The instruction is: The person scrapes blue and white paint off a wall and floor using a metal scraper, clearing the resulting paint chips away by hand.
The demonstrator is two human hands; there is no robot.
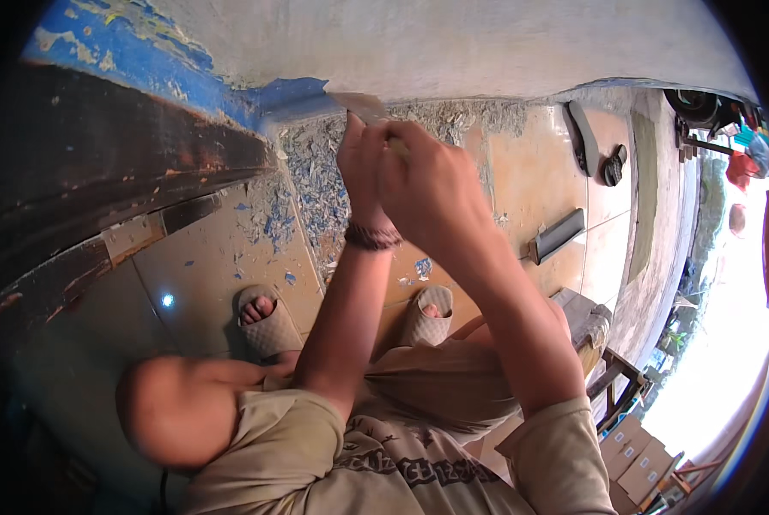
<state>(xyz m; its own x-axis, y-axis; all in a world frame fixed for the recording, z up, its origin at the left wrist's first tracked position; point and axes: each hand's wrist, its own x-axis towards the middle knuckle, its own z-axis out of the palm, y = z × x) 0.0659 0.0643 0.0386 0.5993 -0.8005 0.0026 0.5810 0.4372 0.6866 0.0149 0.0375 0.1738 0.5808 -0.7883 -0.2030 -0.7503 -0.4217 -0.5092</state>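
Observation:
My right hand (426, 174) grips a scraper (363, 107) by its handle, which is mostly hidden in the fist. The scraper's flat metal blade lies against the lower wall (461, 45), at the edge of a remaining strip of blue paint (291, 96). My left hand (362, 161), with a braided band at its wrist, is closed around the tool beside my right hand, one finger near the blade. Above the blade the wall is bare and grey. Paint flakes (320, 187) in blue and grey lie heaped on the floor tiles beneath my hands.
To the left stands a dark, worn wooden frame (133, 141). A dark sandal (581, 138), a smaller dark shoe-like item (614, 165) and a dark angled piece (557, 237) lie on the tiles at right. A wooden stool (581, 315) and cardboard boxes (635, 457) are at lower right.

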